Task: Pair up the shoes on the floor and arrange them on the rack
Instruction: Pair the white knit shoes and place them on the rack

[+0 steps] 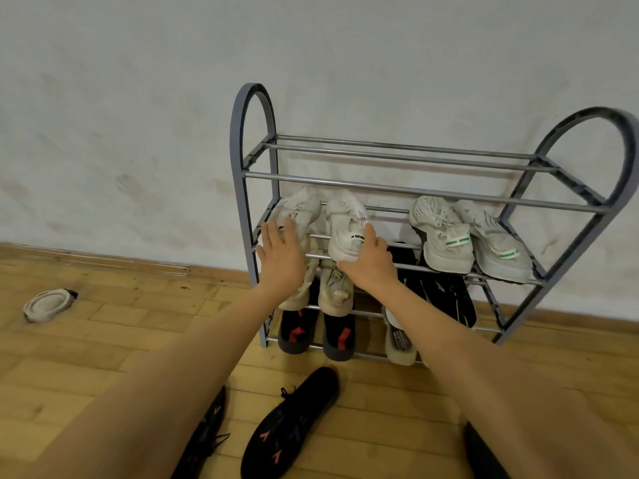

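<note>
Two hands are stretched out to the rack [415,191], says the first observer. What does each one do?

The left hand [280,252] lies flat, answers the second. Its fingers are straight and spread, and they rest on the heel part of the left white shoe [301,209]. It grips nothing. The right hand [368,259] holds the heel of the right white shoe [345,223]: the thumb is under the heel and the fingers are curled over the top.

And where do these two shoes stand?

On the second shelf from the top, at its left end, side by side, with the toes toward the wall [138,98]. At the right end of the same shelf stands a pale pair with green tags [446,236], well apart from them.

What is on the lower shelves?

On the third shelf a beige pair [335,292] is at the left, just under the hands, and black shoes [446,295] are at the right. On the bottom shelf a black pair with red marks [337,335] is at the left, and one beige shoe [399,344] is at the right, partly hidden by the right arm.

Are shoes lying on the floor [103,340]?

Yes. One black shoe with coloured marks [294,423] lies in front of the rack, between the arms. A second black shoe [207,430] lies near it to the left, half hidden under the left arm. Far to the left a round white object [48,304] sits on the wood. A dark shape at the bottom right edge the second observer cannot identify.
</note>
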`<state>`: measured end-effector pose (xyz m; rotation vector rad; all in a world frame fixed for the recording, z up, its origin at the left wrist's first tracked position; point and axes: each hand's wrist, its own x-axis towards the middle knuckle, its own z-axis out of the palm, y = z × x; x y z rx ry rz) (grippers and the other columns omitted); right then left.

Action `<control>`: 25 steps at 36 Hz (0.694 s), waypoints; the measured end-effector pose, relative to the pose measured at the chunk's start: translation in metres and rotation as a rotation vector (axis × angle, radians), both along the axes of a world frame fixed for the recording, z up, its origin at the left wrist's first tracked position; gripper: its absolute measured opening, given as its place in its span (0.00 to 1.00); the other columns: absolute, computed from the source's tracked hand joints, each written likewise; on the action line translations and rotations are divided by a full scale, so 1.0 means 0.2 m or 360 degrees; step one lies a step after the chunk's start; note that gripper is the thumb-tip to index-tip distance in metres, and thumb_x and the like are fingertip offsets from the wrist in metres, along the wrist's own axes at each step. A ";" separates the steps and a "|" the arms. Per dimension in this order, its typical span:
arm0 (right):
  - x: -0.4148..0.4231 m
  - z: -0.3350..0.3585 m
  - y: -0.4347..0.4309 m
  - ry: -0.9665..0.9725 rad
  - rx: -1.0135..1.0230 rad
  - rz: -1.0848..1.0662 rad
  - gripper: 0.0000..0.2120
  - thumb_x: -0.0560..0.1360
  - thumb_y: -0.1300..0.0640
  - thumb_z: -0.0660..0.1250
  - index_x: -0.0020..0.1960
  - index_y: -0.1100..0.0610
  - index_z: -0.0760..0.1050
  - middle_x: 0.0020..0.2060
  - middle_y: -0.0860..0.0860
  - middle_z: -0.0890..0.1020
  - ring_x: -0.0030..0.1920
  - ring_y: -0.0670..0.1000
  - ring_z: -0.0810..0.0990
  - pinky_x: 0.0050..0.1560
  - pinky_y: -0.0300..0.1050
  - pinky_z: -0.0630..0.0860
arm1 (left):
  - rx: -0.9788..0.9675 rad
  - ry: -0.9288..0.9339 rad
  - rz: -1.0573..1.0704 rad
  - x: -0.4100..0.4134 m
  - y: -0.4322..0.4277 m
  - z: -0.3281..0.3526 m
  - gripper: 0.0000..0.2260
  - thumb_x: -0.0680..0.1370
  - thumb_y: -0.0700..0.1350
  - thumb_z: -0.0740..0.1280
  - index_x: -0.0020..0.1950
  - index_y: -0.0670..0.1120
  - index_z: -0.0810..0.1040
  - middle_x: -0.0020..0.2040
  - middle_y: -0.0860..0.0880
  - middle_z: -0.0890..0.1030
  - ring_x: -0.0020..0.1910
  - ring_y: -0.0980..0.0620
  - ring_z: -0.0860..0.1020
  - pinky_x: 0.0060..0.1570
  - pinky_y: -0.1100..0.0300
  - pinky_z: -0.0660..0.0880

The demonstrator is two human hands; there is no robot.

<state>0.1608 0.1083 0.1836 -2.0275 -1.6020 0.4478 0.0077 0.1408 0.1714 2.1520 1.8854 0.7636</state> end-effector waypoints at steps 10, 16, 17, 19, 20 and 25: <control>0.17 0.04 -0.46 -0.0595 0.0107 0.0194 0.32 0.76 0.50 0.64 0.74 0.55 0.54 0.69 0.55 0.64 0.66 0.57 0.67 0.62 0.52 0.69 | 0.0103 0.0265 -0.0428 0.19 -0.48 -0.02 0.25 0.77 0.38 0.59 0.74 0.40 0.60 0.76 0.37 0.53 0.77 0.40 0.48 0.74 0.40 0.46; 0.46 -0.09 -0.82 -0.0606 -0.0192 0.0133 0.24 0.76 0.48 0.62 0.69 0.55 0.62 0.61 0.55 0.72 0.58 0.56 0.73 0.52 0.50 0.73 | -0.0059 0.0466 -0.0759 0.46 -0.75 -0.16 0.24 0.77 0.42 0.59 0.73 0.44 0.60 0.76 0.41 0.53 0.77 0.42 0.48 0.74 0.42 0.50; 0.52 -0.12 -0.87 -0.0587 -0.0213 0.0104 0.24 0.76 0.48 0.63 0.68 0.55 0.63 0.60 0.55 0.73 0.57 0.56 0.74 0.51 0.49 0.74 | -0.0089 0.0445 -0.0800 0.51 -0.79 -0.19 0.23 0.77 0.43 0.60 0.72 0.44 0.61 0.75 0.41 0.55 0.76 0.41 0.49 0.73 0.43 0.52; 0.62 -0.19 -0.96 -0.0529 -0.0284 0.0060 0.24 0.75 0.50 0.64 0.68 0.56 0.64 0.62 0.56 0.72 0.59 0.57 0.74 0.53 0.50 0.74 | -0.0185 0.0416 -0.0867 0.60 -0.86 -0.24 0.23 0.76 0.43 0.62 0.71 0.44 0.63 0.74 0.42 0.57 0.75 0.41 0.52 0.72 0.44 0.56; 0.66 -0.22 -1.01 -0.0491 -0.0320 0.0050 0.26 0.75 0.50 0.64 0.69 0.57 0.63 0.64 0.56 0.71 0.61 0.58 0.73 0.54 0.50 0.74 | -0.0267 0.0412 -0.0904 0.63 -0.88 -0.27 0.24 0.76 0.42 0.63 0.71 0.44 0.63 0.73 0.42 0.56 0.75 0.41 0.52 0.72 0.44 0.57; 0.84 -0.46 -1.17 -0.0366 -0.0589 0.0030 0.30 0.74 0.45 0.58 0.72 0.56 0.60 0.67 0.56 0.69 0.62 0.57 0.71 0.58 0.53 0.73 | -0.0601 0.0533 -0.1064 0.71 -0.99 -0.49 0.25 0.76 0.41 0.63 0.72 0.43 0.61 0.74 0.42 0.55 0.75 0.39 0.52 0.71 0.46 0.59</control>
